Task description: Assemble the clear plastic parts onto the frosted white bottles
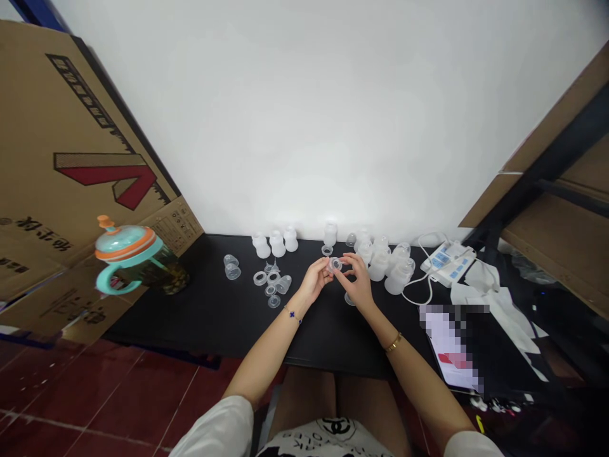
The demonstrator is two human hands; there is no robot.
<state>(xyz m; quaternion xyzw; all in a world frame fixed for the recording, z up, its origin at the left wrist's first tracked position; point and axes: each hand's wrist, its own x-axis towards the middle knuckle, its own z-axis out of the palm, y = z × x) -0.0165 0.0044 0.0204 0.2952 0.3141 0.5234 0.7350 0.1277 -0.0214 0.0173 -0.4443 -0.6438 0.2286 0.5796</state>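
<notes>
Your left hand (314,281) and right hand (356,280) both grip a small clear round plastic ring (335,264) at the fingertips, with frosted plastic bottles (379,268) just beyond your right hand.

Partly hidden: a translucent ring (335,264), held between the left hand (311,281) and right hand (358,282), its fine form obscured by both hands. Mostly hidden: a clear disc (349,299), beneath the right hand. Pixelated: a printed sheet (450,349), illegible. Too small to identify: small objects (495,404), lower right. Cut off: a cardboard carton (57,158), left edge; a printed shirt (328,438), bottom edge.
</notes>
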